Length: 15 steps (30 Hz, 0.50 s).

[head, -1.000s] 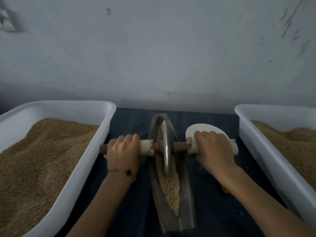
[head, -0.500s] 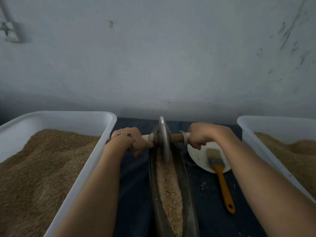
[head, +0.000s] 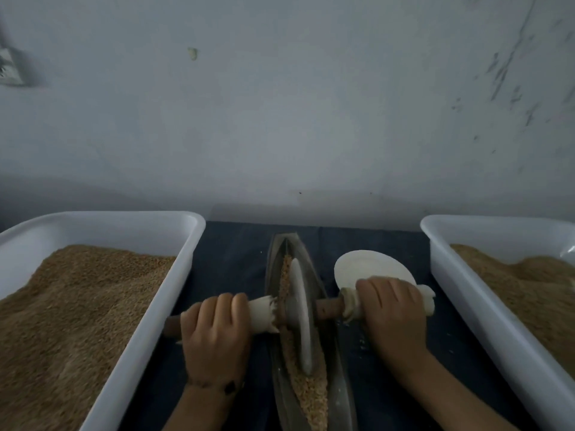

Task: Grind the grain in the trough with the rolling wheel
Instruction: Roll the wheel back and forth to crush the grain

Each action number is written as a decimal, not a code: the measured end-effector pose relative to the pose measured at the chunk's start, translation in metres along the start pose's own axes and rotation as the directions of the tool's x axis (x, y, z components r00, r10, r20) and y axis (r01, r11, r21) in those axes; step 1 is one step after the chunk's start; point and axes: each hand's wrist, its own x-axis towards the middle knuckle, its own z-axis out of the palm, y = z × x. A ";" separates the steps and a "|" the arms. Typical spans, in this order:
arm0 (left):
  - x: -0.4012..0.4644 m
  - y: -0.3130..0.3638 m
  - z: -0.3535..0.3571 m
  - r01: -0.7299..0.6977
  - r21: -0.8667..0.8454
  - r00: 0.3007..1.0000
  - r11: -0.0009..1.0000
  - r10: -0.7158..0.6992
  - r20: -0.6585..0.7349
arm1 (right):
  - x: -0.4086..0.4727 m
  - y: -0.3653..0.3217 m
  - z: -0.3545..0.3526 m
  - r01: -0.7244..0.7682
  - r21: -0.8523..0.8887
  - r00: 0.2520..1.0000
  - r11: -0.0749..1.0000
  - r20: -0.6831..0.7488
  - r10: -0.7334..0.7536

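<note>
A narrow boat-shaped metal trough [head: 339, 393] lies lengthwise on the dark blue cloth, with tan grain [head: 311, 396] along its bottom. The grey rolling wheel [head: 300, 315] stands on edge in the middle of the trough, on a wooden axle [head: 329, 307] with white wrapped grips. My left hand [head: 214, 334] grips the left end of the axle, fingers curled over it. My right hand [head: 390, 315] grips the white wrapped right end in the same way.
A large white tub [head: 174, 300] heaped with grain stands on the left, a second white tub [head: 466, 290] with grain on the right. A small white plate [head: 370, 265] lies behind my right hand. A pale wall rises just beyond the trough.
The wheel has rolled back from the far end of the trough to its middle, and both hands came toward me with it. My right hand now hides the brush.
</note>
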 end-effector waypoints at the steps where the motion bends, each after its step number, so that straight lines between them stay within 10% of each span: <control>1: 0.003 -0.001 0.001 0.011 -0.018 0.999 1.000 -0.011 0.033 | 0.007 0.001 0.001 0.013 0.012 0.999 1.000 0.043 -0.014; 4: 0.036 -0.005 0.006 0.048 -0.010 0.932 0.999 -0.042 0.359 | 0.044 0.011 0.008 -0.064 0.039 0.862 0.997 0.506 0.036; 10: 0.129 -0.015 0.035 0.081 0.050 0.448 0.995 -0.082 0.890 | 0.105 0.031 0.035 -0.429 -0.029 0.189 0.903 0.974 0.122; 13: 0.129 -0.014 0.034 0.089 0.041 0.439 0.995 -0.076 0.895 | 0.095 0.029 0.034 -0.457 -0.014 0.254 0.889 0.956 0.146; 15: 0.107 -0.013 0.023 0.111 0.016 0.564 0.994 -0.076 0.822 | 0.073 0.022 0.026 -0.338 0.016 0.541 0.941 0.822 0.180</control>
